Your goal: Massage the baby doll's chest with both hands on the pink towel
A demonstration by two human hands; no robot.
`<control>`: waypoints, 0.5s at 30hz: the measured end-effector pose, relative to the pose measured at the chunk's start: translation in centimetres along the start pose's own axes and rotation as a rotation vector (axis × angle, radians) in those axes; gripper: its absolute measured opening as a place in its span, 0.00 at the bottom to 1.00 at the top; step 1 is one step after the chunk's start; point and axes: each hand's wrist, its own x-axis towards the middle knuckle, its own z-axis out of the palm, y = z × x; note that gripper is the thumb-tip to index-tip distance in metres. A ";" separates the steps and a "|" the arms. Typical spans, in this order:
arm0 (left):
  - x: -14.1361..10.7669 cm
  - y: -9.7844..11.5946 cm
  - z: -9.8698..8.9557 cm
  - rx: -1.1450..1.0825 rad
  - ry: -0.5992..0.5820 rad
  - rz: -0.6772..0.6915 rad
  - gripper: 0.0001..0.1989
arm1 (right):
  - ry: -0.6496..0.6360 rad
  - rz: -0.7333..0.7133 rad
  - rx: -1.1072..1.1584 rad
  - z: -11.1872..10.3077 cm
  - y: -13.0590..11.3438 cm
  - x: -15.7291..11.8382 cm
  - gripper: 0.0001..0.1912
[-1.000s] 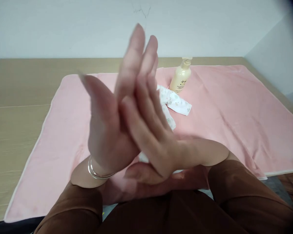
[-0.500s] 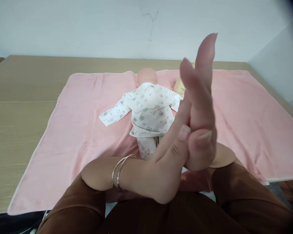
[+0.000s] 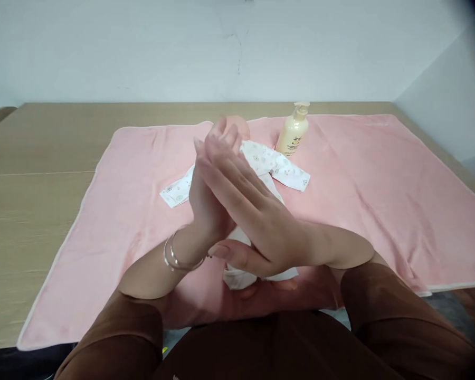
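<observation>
My left hand (image 3: 208, 206), with thin silver bracelets (image 3: 173, 256) at the wrist, is raised in front of me with its fingers stretched out. Against it lies my right hand (image 3: 261, 221), palm to palm and slanted across, fingers long and straight, thumb pointing left. No object shows between them. Behind and below the hands a baby doll (image 3: 238, 126) lies on a pink blanket (image 3: 134, 174). It wears a white printed top (image 3: 288, 171) and light trousers (image 3: 239, 278). Its arms spread sideways; much of the trunk is hidden by my hands.
A cream pump bottle (image 3: 293, 134) stands on the blanket by the doll's right-hand sleeve. The blanket covers much of a wooden table (image 3: 31, 211). A pale wall (image 3: 142, 53) rises behind the table's far edge.
My hands, earlier clasped upright toward the right, have swung left and turned so that the right now lies over the left. The pump bottle and the doll's right-hand sleeve have come into clear view.
</observation>
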 end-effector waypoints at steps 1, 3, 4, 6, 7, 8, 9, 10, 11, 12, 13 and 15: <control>1.7 -0.8 0.1 -0.177 0.009 -0.084 0.29 | -0.005 -0.008 0.020 0.4 0.5 0.1 0.37; 4.8 -3.0 0.0 -0.280 0.155 -0.174 0.27 | 0.033 0.045 0.062 2.1 2.1 0.4 0.32; 6.1 -4.4 -0.3 -0.216 0.283 -0.243 0.23 | 0.090 0.095 0.091 3.3 3.2 0.6 0.30; 7.8 -7.4 -0.8 -0.162 0.377 -0.267 0.17 | 0.072 0.234 0.091 5.8 5.9 1.0 0.29; 8.1 -8.8 -1.0 -0.071 0.414 -0.232 0.13 | 0.071 0.295 0.071 6.8 7.4 1.2 0.30; 8.2 -10.0 -1.1 0.005 0.400 -0.151 0.11 | 0.041 0.346 0.039 7.7 8.9 1.3 0.31; 8.0 -11.1 -1.2 0.051 0.393 -0.093 0.11 | 0.009 0.387 -0.009 8.2 10.3 1.4 0.31; 7.8 -11.8 -1.2 0.103 0.376 -0.038 0.11 | -0.037 0.404 -0.051 8.5 11.6 1.5 0.31; 7.4 -12.3 -1.2 0.142 0.355 0.002 0.10 | -0.087 0.401 -0.088 8.6 12.9 1.5 0.30; 7.1 -12.7 -1.1 0.176 0.336 0.023 0.11 | -0.134 0.383 -0.111 8.6 13.9 1.5 0.29; 6.8 -12.9 -1.1 0.210 0.315 0.034 0.12 | -0.176 0.359 -0.119 8.4 14.8 1.4 0.28; 6.4 -13.0 -1.0 0.262 0.278 0.044 0.15 | -0.219 0.354 -0.125 8.1 15.8 1.1 0.27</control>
